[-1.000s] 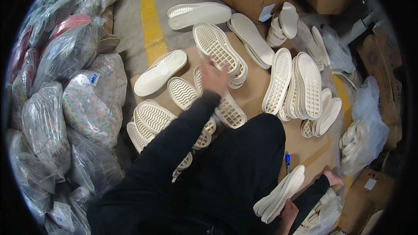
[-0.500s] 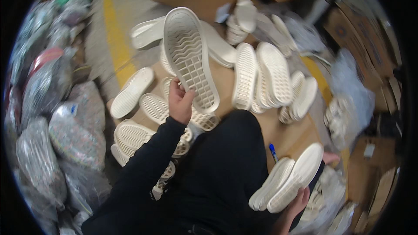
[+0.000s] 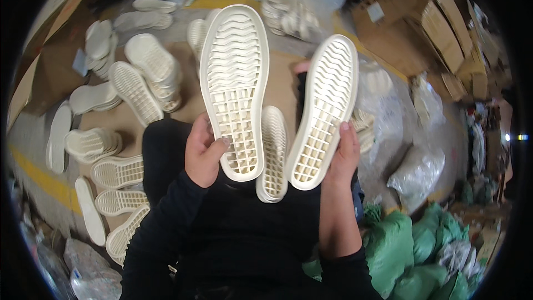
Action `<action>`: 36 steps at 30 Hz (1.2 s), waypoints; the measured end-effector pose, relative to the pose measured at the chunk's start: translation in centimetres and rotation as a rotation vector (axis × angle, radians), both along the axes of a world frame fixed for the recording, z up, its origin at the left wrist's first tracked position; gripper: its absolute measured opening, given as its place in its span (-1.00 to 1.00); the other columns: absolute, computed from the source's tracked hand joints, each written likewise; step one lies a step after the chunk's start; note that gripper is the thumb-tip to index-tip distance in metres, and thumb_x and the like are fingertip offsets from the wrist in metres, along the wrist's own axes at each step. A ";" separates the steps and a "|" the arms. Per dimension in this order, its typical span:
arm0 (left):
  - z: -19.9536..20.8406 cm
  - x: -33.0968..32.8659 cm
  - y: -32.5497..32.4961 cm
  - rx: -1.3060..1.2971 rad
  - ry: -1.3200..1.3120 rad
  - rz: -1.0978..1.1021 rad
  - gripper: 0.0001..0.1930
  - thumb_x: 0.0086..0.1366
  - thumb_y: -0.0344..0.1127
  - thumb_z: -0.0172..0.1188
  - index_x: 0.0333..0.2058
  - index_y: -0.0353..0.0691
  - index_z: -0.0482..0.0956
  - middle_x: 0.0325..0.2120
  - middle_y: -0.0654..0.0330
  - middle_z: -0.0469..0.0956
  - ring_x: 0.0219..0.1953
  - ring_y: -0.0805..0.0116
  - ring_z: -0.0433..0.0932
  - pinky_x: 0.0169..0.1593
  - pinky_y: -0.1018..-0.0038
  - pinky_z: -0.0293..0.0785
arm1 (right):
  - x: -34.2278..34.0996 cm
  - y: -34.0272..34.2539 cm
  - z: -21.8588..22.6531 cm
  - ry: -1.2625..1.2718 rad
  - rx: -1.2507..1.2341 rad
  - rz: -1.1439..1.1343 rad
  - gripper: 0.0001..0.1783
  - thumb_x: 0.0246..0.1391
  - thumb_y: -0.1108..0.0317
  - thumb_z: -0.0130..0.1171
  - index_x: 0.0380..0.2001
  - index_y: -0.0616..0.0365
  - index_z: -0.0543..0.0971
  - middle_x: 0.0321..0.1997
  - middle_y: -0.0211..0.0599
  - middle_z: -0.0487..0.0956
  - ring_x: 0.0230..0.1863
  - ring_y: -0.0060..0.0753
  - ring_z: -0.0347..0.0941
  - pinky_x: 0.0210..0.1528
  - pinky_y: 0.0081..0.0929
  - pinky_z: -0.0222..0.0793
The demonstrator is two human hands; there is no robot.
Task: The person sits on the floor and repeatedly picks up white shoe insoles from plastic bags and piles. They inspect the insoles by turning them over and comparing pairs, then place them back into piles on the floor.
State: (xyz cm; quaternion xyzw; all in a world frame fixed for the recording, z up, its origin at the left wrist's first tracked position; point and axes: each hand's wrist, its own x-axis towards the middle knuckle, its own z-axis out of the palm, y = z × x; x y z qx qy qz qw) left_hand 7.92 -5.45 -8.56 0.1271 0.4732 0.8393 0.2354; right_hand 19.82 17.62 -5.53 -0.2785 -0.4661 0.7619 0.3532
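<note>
My left hand [image 3: 203, 154] is closed on the heel end of a cream shoe sole [image 3: 235, 72], thumb along its edge. The inner side faces me, with wavy ribs on the upper part and a square grid below. My right hand [image 3: 344, 153] grips a narrower-looking cream shoe sole [image 3: 326, 100] by its outer edge, with the same ribs and grid facing me. Both soles stand toe up, side by side, apart. Between and behind them, one or more other soles [image 3: 273, 150] rest against my dark-clothed lap, partly hidden.
More cream soles lie in stacks [image 3: 152, 64] and singly [image 3: 92, 211] on the flat cardboard [image 3: 186, 89] to the left. Cardboard boxes [image 3: 438, 28] stand far right. Clear plastic bags [image 3: 419, 172] and green sacks [image 3: 397, 244] lie at right. A yellow line [image 3: 44, 178] crosses the floor.
The view has swung to the right. My left hand has brought its sole over beside the other one. My right hand has raised its sole off the soles by my leg.
</note>
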 end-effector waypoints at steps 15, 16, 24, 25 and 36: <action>-1.0 3.6 3.2 0.025 -0.577 -0.423 -0.28 0.50 0.31 -0.31 0.21 -0.25 0.33 -0.51 0.18 0.41 -0.61 0.35 0.48 -0.54 0.37 0.49 | 2.9 0.2 -4.9 0.523 -0.722 0.515 -0.15 0.33 -0.20 -0.11 0.28 0.45 0.25 -0.40 -0.18 0.46 -0.52 -0.28 0.34 -0.41 -0.40 0.32; -1.2 3.8 3.3 0.006 -0.566 -0.464 -0.29 0.49 0.31 -0.31 0.22 -0.23 0.32 -0.50 0.19 0.41 -0.61 0.36 0.48 -0.54 0.38 0.50 | 2.8 0.2 -5.2 0.581 -0.723 0.558 -0.22 0.34 -0.15 -0.08 0.26 0.41 0.28 -0.36 -0.15 0.49 -0.50 -0.24 0.36 -0.40 -0.39 0.33; 0.3 3.2 6.1 0.182 -0.636 -0.263 -0.51 0.40 -0.36 -0.06 0.26 -0.37 0.28 0.11 -0.03 0.53 0.10 0.13 0.58 0.21 0.24 0.51 | 0.3 0.2 -4.8 0.222 -0.821 -0.011 -0.71 0.33 0.32 -0.08 -0.02 0.27 0.47 -0.15 -0.10 0.55 -0.24 -0.26 0.56 -0.33 -0.30 0.53; 0.8 2.9 6.3 0.192 -0.630 -0.256 -0.53 0.42 -0.33 -0.05 0.25 -0.36 0.28 0.10 -0.01 0.53 0.09 0.14 0.59 0.18 0.24 0.54 | -0.2 0.2 -4.4 -0.019 -0.623 -0.111 -0.70 0.38 0.34 -0.11 0.01 0.30 0.45 -0.12 -0.14 0.56 -0.20 -0.24 0.56 -0.23 -0.25 0.57; 3.0 1.6 5.5 -0.025 -0.413 -0.111 -0.60 0.47 -0.32 0.03 0.19 -0.37 0.29 0.09 0.02 0.52 0.10 0.20 0.59 0.11 0.25 0.60 | -0.2 2.2 -2.3 0.352 -0.894 0.170 -0.15 0.33 0.15 0.05 0.36 0.58 -0.06 -0.38 -0.35 0.45 -0.58 -0.62 0.40 -0.60 -0.73 0.36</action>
